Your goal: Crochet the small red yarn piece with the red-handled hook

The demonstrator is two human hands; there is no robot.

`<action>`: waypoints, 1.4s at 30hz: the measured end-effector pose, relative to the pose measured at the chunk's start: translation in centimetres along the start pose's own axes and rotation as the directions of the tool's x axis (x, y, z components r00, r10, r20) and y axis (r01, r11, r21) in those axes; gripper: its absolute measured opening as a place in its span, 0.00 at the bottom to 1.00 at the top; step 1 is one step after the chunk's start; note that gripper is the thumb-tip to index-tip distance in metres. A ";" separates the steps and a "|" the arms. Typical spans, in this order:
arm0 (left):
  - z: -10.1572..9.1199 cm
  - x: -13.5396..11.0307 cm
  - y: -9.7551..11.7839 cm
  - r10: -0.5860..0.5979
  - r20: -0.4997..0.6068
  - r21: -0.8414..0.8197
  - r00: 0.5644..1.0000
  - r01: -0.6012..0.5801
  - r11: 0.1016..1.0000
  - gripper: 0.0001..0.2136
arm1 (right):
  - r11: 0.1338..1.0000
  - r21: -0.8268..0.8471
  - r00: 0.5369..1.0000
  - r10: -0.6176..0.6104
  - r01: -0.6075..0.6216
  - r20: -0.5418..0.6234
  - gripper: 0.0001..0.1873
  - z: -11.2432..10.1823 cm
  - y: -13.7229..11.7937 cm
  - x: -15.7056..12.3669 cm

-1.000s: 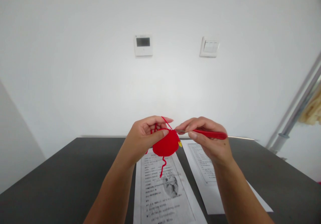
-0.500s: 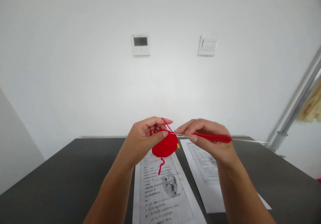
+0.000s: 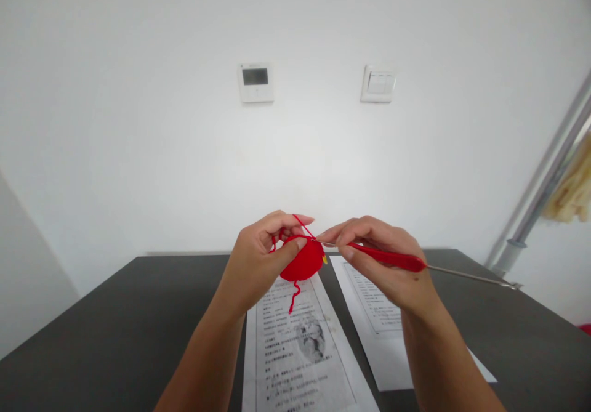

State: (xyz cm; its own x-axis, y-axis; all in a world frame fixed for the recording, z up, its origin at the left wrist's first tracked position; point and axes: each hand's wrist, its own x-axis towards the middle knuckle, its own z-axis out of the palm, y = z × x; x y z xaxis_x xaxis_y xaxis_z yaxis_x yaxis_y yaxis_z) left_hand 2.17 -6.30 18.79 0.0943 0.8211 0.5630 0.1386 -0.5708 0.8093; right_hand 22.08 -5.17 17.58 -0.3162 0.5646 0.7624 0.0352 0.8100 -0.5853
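My left hand (image 3: 261, 255) is raised above the table and pinches a small round red crochet piece (image 3: 302, 263) between thumb and fingers, with red yarn looped over the forefinger. A short yarn tail (image 3: 292, 296) dangles below the piece, and a tiny yellow marker (image 3: 325, 259) shows at its right edge. My right hand (image 3: 385, 264) grips a crochet hook with a red handle (image 3: 385, 256). Its metal tip meets the top edge of the piece, and the long metal rear end (image 3: 475, 276) points right.
Two printed instruction sheets lie side by side on the dark table (image 3: 101, 332): one (image 3: 300, 350) under my hands, another (image 3: 388, 332) to the right. A thermostat panel (image 3: 255, 82) and a light switch (image 3: 378, 84) are on the white wall. A metal pole (image 3: 535, 215) leans at far right.
Both hands drifted slightly left and up. The hook's rear end has swung downward to the right, and the crochet piece has turned a little in my left hand.
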 end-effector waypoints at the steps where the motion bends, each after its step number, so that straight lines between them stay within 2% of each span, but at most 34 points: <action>1: 0.0 0.0 -0.1 0.023 -0.009 0.029 1.000 -0.023 0.999 0.10 | 1.000 -0.021 1.000 0.000 0.000 -0.003 0.05 0.1 -0.1 0.0; 6: 0.1 -0.2 -0.1 0.169 -0.033 0.171 0.985 -0.161 0.972 0.10 | 0.988 -0.142 0.998 -0.057 0.056 -0.003 0.07 0.7 -0.3 0.2; 12: 0.3 0.0 0.3 0.318 -0.045 0.352 0.947 -0.283 0.892 0.09 | 0.949 -0.258 0.983 -0.174 0.184 0.059 0.09 1.0 -0.1 0.3; 18: 0.5 -0.2 0.2 0.365 -0.028 0.420 0.931 -0.321 0.849 0.10 | 0.908 -0.299 0.955 -0.288 0.294 0.064 0.07 1.6 0.2 0.5; 21: 0.7 -0.3 0.3 0.372 -0.012 0.432 0.928 -0.331 0.839 0.11 | 0.889 -0.313 0.941 -0.335 0.335 0.055 0.07 2.0 0.4 0.7; 25: 0.8 -0.3 0.2 0.349 -0.045 0.429 0.936 -0.298 0.853 0.11 | 0.866 -0.326 0.918 -0.397 0.379 0.014 0.08 2.4 1.0 0.9; 29: 0.7 0.0 -0.1 0.266 -0.090 0.372 0.960 -0.216 0.903 0.11 | 0.847 -0.341 0.900 -0.435 0.408 -0.002 0.10 2.7 1.4 1.0; 34: 0.2 0.2 -0.1 0.172 -0.132 0.306 0.976 -0.125 0.944 0.12 | 0.821 -0.353 0.885 -0.463 0.449 0.049 0.09 2.7 1.4 1.0; 38: -0.1 0.4 -0.1 0.152 -0.147 0.284 0.977 -0.106 0.953 0.12 | 0.809 -0.369 0.882 -0.465 0.457 0.073 0.12 2.7 1.6 1.0; 42: -0.4 0.4 -0.3 0.124 -0.166 0.215 0.978 -0.087 0.973 0.12 | 0.822 -0.375 0.899 -0.430 0.429 0.085 0.14 2.8 1.8 1.0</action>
State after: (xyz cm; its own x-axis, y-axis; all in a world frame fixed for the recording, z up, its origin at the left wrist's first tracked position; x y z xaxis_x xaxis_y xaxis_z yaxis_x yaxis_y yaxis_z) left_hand 1.77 -5.82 18.81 -0.0543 0.7322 0.6789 0.3384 -0.6262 0.7024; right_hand 19.19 -3.60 16.54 -0.3801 0.1456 0.9134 0.2490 0.9672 -0.0506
